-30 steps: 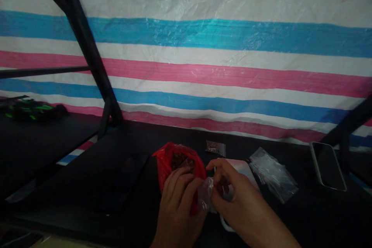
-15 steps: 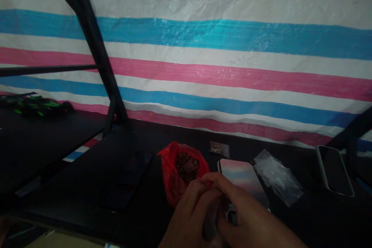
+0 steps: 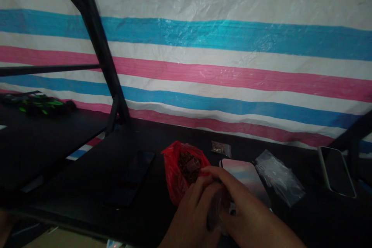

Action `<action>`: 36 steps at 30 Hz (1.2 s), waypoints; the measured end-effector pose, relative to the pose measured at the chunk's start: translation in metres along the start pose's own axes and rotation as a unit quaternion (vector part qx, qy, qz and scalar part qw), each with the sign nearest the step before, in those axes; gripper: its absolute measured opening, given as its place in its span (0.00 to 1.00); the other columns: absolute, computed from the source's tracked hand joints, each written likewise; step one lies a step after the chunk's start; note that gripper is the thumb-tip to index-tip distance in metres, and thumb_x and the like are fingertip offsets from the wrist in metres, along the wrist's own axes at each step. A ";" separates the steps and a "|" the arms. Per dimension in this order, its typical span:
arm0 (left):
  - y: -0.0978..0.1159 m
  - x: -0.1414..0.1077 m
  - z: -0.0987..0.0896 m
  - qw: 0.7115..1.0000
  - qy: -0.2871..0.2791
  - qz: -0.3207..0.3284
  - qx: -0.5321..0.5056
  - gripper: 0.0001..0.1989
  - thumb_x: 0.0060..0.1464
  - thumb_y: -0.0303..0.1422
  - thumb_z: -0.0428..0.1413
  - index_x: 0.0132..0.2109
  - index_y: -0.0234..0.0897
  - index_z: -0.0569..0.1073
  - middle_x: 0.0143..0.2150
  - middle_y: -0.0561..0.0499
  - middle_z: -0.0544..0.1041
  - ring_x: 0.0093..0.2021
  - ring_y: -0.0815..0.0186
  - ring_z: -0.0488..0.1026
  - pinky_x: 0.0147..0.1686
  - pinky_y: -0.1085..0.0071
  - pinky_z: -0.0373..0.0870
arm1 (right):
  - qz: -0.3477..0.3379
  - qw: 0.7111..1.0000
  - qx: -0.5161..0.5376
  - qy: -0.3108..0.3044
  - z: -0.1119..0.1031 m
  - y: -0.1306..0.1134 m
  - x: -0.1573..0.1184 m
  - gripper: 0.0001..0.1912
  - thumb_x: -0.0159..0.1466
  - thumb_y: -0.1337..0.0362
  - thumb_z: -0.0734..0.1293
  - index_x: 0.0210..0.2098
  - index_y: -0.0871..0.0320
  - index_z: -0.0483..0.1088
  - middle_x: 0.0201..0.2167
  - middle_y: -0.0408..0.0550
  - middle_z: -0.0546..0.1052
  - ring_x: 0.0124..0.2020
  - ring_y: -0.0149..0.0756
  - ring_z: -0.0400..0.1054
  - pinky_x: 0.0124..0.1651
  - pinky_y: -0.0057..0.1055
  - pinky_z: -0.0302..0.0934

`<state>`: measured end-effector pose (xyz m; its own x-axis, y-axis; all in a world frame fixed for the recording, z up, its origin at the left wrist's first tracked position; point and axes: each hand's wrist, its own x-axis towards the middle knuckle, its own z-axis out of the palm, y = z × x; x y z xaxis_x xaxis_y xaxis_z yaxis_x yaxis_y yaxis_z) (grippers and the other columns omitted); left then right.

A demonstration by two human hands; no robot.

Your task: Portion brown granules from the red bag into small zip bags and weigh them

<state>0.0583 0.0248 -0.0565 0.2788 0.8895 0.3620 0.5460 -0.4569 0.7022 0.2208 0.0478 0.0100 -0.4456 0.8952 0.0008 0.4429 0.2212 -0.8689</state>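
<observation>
My left hand (image 3: 190, 211) and my right hand (image 3: 247, 211) come together at the front of the black table, with fingers bent and fingertips meeting. Between them is a small clear plastic bag (image 3: 215, 209), partly covered by the fingers; its contents cannot be made out. Just beyond my left hand stands an open red plastic bag (image 3: 173, 176) full of small brown pellets or beans, with a small clear cup-like scoop (image 3: 192, 164) lying on top. A flat rounded slab with a pastel pink and blue top (image 3: 242, 176) lies behind my right hand, which partly hides it.
A small filled clear packet (image 3: 221, 148) lies behind the slab. To the right are flat clear plastic bags (image 3: 279, 176) and a phone (image 3: 337, 171). A dark tablet-like slab (image 3: 130, 178) lies left. Black frame bars (image 3: 99, 42) rise before a striped sheet; a green-and-black model car (image 3: 43, 104) sits far left.
The view has shifted a little, so things sit slightly further right. Both hands stay together around the small clear bag, with the fingers only slightly moved.
</observation>
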 end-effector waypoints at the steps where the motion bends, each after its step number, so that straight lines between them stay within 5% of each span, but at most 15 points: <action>1: 0.001 0.000 0.000 1.000 -0.010 -0.002 0.017 0.37 0.46 0.18 0.56 0.64 0.41 0.71 0.65 0.39 0.76 0.65 0.48 0.74 0.65 0.45 0.74 | -0.002 1.000 0.004 -0.001 -0.002 0.000 -0.001 0.36 0.62 0.75 0.64 0.67 0.43 0.68 0.67 0.43 0.74 0.66 0.39 0.71 0.72 0.41 0.61; 4: 0.003 0.003 0.000 0.998 -0.030 0.008 0.057 0.37 0.45 0.19 0.56 0.64 0.40 0.71 0.60 0.40 0.80 0.60 0.45 0.76 0.63 0.37 0.72 | -0.010 1.000 0.008 0.001 -0.005 0.001 -0.003 0.37 0.59 0.77 0.63 0.65 0.44 0.69 0.66 0.43 0.75 0.64 0.38 0.73 0.70 0.39 0.64; 12: 0.009 0.011 -0.002 0.999 -0.005 0.037 -0.037 0.27 0.48 0.23 0.64 0.56 0.40 0.73 0.56 0.43 0.81 0.58 0.50 0.76 0.62 0.46 0.72 | 0.024 0.999 0.042 0.007 -0.001 0.002 0.010 0.48 0.48 0.82 0.60 0.65 0.46 0.70 0.66 0.43 0.75 0.68 0.36 0.68 0.71 0.37 0.60; 19: -0.012 -0.004 0.001 0.996 0.039 0.031 -0.072 0.20 0.48 0.22 0.66 0.48 0.45 0.78 0.47 0.50 0.85 0.47 0.57 0.83 0.48 0.63 0.80 | 0.063 0.991 0.094 -0.069 -0.014 -0.016 0.002 0.36 0.56 0.77 0.67 0.61 0.46 0.75 0.58 0.44 0.81 0.56 0.40 0.77 0.59 0.35 0.70; 22: -0.020 -0.007 -0.006 0.986 0.147 -0.017 -0.082 0.17 0.52 0.28 0.67 0.49 0.46 0.79 0.45 0.50 0.87 0.46 0.57 0.85 0.47 0.63 0.82 | 0.016 0.994 0.089 -0.057 -0.017 -0.015 0.014 0.23 0.63 0.67 0.71 0.58 0.48 0.77 0.49 0.44 0.83 0.49 0.40 0.78 0.53 0.35 0.72; 25: -0.023 -0.006 -0.022 0.944 0.272 -0.134 -0.129 0.14 0.55 0.39 0.66 0.48 0.43 0.80 0.42 0.49 0.87 0.41 0.58 0.86 0.41 0.66 0.84 | -0.030 0.994 0.047 0.092 -0.004 -0.005 0.046 0.15 0.71 0.60 0.65 0.53 0.52 0.78 0.49 0.48 0.83 0.47 0.41 0.77 0.54 0.38 0.71; 27: -0.025 -0.006 -0.032 0.921 0.312 -0.183 -0.145 0.15 0.54 0.42 0.66 0.47 0.42 0.80 0.41 0.48 0.87 0.39 0.58 0.86 0.39 0.66 0.84 | -0.048 0.988 -0.027 0.147 0.012 0.004 0.069 0.15 0.70 0.66 0.63 0.52 0.54 0.78 0.50 0.51 0.82 0.52 0.43 0.75 0.60 0.42 0.67; 31: -0.039 -0.012 -0.042 0.925 0.292 -0.204 -0.130 0.21 0.53 0.45 0.67 0.50 0.41 0.78 0.44 0.46 0.87 0.40 0.56 0.86 0.38 0.64 0.84 | -0.038 0.976 -0.204 0.062 0.037 0.014 0.090 0.22 0.67 0.75 0.64 0.55 0.53 0.79 0.56 0.52 0.81 0.59 0.51 0.70 0.64 0.49 0.60; 36: -0.055 -0.026 -0.042 0.945 0.253 -0.192 -0.075 0.25 0.53 0.45 0.68 0.56 0.42 0.76 0.51 0.45 0.85 0.48 0.53 0.84 0.46 0.59 0.82 | 0.013 0.945 -0.314 0.088 0.039 0.012 0.089 0.10 0.69 0.68 0.68 0.49 0.56 0.78 0.49 0.55 0.81 0.55 0.55 0.70 0.57 0.48 0.60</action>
<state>-0.0126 0.0266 -0.0787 -0.3522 0.8920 0.2833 0.4021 -0.1291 0.9064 0.1558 0.1152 -0.0195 -0.3159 0.9420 0.1136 0.8513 0.3343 -0.4043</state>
